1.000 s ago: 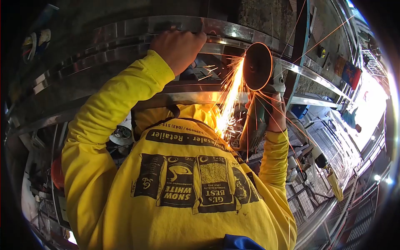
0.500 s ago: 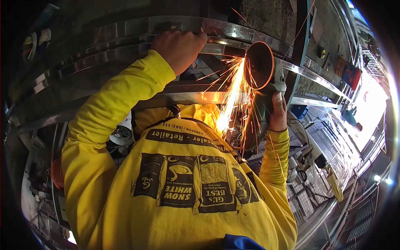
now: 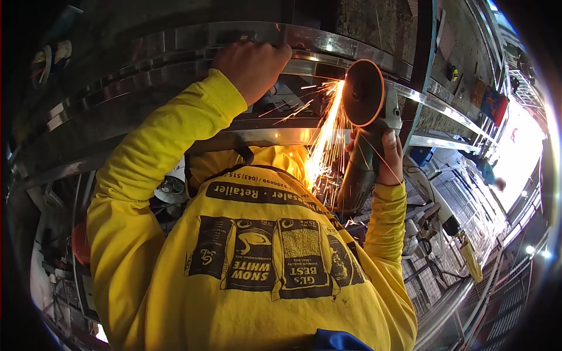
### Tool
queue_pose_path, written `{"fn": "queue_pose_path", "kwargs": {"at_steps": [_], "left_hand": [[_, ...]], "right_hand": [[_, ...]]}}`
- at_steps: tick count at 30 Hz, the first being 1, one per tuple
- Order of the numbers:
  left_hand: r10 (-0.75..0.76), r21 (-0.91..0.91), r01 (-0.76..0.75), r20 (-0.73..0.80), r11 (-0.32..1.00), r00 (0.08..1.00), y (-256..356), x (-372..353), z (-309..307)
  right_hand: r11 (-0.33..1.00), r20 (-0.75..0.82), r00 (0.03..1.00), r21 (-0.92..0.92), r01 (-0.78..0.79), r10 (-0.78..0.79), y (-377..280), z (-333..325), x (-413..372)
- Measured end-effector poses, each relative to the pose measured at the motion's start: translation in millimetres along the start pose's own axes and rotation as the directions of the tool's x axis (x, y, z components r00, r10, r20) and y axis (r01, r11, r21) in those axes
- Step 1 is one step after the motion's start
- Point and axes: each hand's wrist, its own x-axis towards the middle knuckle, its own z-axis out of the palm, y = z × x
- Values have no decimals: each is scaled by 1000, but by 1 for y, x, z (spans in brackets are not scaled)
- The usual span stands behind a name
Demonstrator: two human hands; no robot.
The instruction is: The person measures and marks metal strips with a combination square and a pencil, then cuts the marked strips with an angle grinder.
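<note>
- The left sleeve point(image 3: 164, 134) is matte yellow cotton, creased at the elbow. It rises from a shirt whose black printed panels point(image 3: 263, 251) read upside down from this view.
- The left hand point(image 3: 252, 64) is closed over the upper edge of a curved steel band point(image 3: 146, 52), knuckles up and fingertips hidden behind the rim. The band is polished, mirror-bright and sweeps in an arc across the top of the view. The hand sits where it did half a second ago.
- Below it runs a flatter steel bar point(image 3: 263, 137), duller and scuffed.
- Sparks point(image 3: 322, 134) stream down from the band toward the chest in a thin orange-white fan. The fan is tighter than half a second ago, with fewer stray streaks.
- The angle grinder point(image 3: 360, 169) is right of centre, just under the band. Its dark, stubby body has its long axis nearly upright, leaning slightly right at the top, head uppermost.
- Its round, flat disc point(image 3: 363, 92) faces the camera, rim glowing orange, and its upper left edge meets the band. Its place has barely changed.
- The right hand point(image 3: 389, 158) is wrapped tight round the grinder body, thumb lying along it.
- Far right, a person point(image 3: 486, 169) stands in bright light beside metal mesh point(image 3: 456, 199), having shifted since a second ago.
</note>
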Motion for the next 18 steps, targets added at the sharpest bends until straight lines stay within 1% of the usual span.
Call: {"fn": "queue_pose_path", "kwargs": {"at_steps": [1, 4, 6, 7, 10, 13, 16, 18], "left_hand": [[-5, 5, 5, 2, 1000, 1000, 0, 0, 0], [-16, 3, 16, 27, 1000, 1000, 1, 1, -2], [-18, -24, 20, 75, 1000, 997, 0, 2, -2], [-13, -21, 15, 71, 1000, 997, 0, 2, -2], [-3, -5, 3, 45, 1000, 999, 0, 1, -2], [0, 4, 0, 4, 1000, 1000, 1, 0, -2], [3, -14, -3, -3, 1000, 1000, 1, 0, -1], [-1, 8, 1, 0, 1000, 1000, 2, 0, -3]], "right_hand": [[998, 0, 1000, 66, 0, 0, 1, 1, 1], [999, 31, 999, -1, 35, -35, -5, 6, 1], [1000, -33, 999, -22, 13, -14, -5, 8, 0], [999, -64, 998, -33, 2, -4, -5, 8, -1], [999, 21, 999, -46, 25, -24, -5, 3, 2], [1000, -41, 999, -11, 4, -4, -7, 8, 0], [1000, 11, 1000, 24, 0, -1, -3, 0, 1], [999, -45, 998, -4, 49, -49, 0, 3, 3]]}}
